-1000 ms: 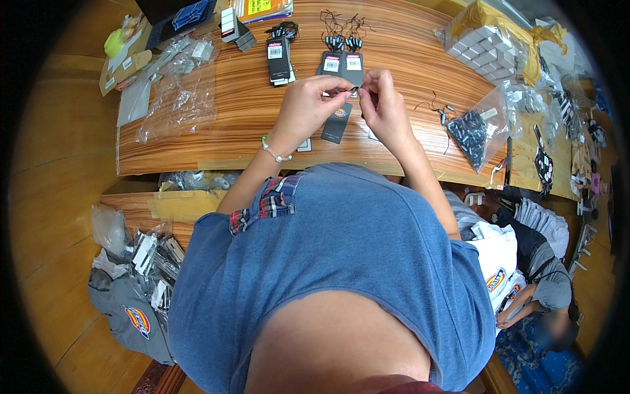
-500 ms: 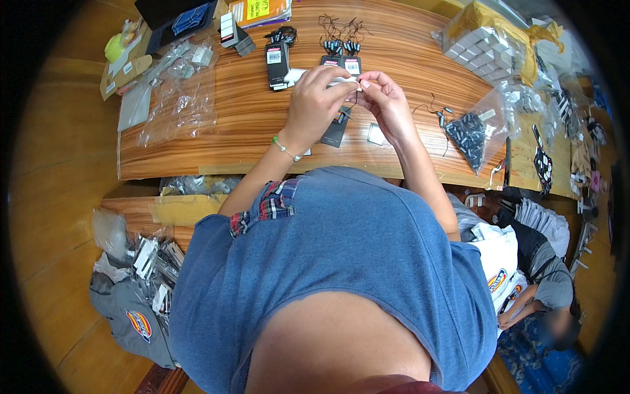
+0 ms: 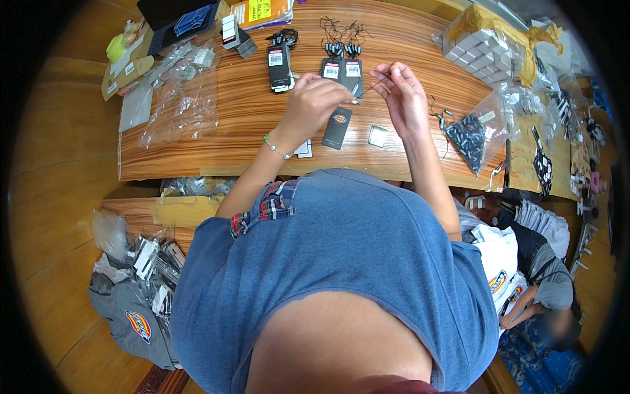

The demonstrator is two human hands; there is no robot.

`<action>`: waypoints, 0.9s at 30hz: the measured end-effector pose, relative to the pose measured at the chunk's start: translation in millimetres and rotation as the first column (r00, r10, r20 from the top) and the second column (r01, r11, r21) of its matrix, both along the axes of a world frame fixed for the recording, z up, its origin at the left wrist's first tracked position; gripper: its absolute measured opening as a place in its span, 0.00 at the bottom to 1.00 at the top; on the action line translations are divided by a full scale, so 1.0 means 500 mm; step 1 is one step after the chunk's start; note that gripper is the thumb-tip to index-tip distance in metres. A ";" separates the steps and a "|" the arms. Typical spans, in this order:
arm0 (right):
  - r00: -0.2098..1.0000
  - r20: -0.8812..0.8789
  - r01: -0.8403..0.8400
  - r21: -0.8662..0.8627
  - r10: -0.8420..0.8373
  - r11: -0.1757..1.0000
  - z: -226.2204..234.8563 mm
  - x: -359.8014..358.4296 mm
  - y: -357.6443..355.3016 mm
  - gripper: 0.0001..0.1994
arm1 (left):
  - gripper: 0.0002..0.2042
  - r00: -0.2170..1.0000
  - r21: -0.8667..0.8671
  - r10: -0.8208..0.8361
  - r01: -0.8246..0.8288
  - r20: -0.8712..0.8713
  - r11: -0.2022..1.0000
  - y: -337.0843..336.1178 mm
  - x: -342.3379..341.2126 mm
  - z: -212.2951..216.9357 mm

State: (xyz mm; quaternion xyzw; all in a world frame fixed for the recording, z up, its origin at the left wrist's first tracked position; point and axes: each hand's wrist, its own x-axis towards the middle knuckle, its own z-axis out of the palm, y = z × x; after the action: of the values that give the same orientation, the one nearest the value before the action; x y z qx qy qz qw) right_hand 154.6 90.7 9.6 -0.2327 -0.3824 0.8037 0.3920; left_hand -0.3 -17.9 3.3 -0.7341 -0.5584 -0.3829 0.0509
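A dark grey, rectangular card tag with an orange-and-blue oval (image 3: 336,129) lay flat on the wood-grained tabletop (image 3: 243,125), and both hands were up beyond it, the left hand (image 3: 314,100) ahead and to its left, the right hand (image 3: 405,95) ahead and to its right. The right thumb and forefinger were pinched on a thin, dark cord (image 3: 376,85), which slanted down towards the other hand. The left fingers were bunched together, seemingly on a small pale card (image 3: 355,101), though they hid most of it. The likeliest trouble was a slip: with only the fingertips on so fine a cord, a quick tug could have pulled it free, or bent the pale card if the two were joined. The slack could also have snagged on the two dark, pink-labelled tag stacks (image 3: 342,69) just beyond the oval-marked tag, dragging their order askew. A dropped cord might have tangled with the loose black cords (image 3: 441,117) well to that tag's right, beside the transparent plastic bag of small dark pieces (image 3: 467,136)
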 end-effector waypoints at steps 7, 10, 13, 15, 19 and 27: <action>0.759 -0.584 -0.427 -0.114 0.287 0.897 -0.016 -0.002 0.023 0.05 | 0.03 0.891 -0.005 0.060 -0.065 0.450 0.998 0.002 0.023 -0.015; 0.675 -0.703 -0.542 -0.265 0.226 0.798 -0.019 -0.006 0.022 0.05 | 0.07 0.943 -0.018 -0.004 0.011 0.333 1.000 -0.001 0.020 -0.008; 0.672 -0.722 -0.545 -0.331 0.165 0.770 -0.019 -0.011 0.010 0.05 | 0.11 0.936 -0.057 0.023 -0.003 0.352 0.998 0.002 0.032 0.001; 0.688 -0.713 -0.528 -0.367 0.132 0.766 -0.016 -0.013 0.005 0.06 | 0.14 0.921 -0.093 0.044 -0.008 0.387 0.996 0.003 0.046 0.015; 0.741 -0.664 -0.458 -0.394 0.098 0.797 0.013 -0.017 -0.010 0.07 | 0.15 0.924 -0.153 0.127 -0.076 0.362 0.985 0.007 0.056 0.007; 0.716 -0.690 -0.433 -0.323 0.104 0.841 0.015 0.000 0.016 0.07 | 0.09 0.380 -0.117 0.011 0.259 0.925 0.959 0.012 0.049 -0.014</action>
State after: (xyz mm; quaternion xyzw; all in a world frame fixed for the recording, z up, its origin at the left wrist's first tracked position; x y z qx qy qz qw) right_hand 154.6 98.8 17.2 0.0332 -0.0504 0.9498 0.3070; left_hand 24.3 -12.0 -3.9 -0.4403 -0.4782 -0.6552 -0.3849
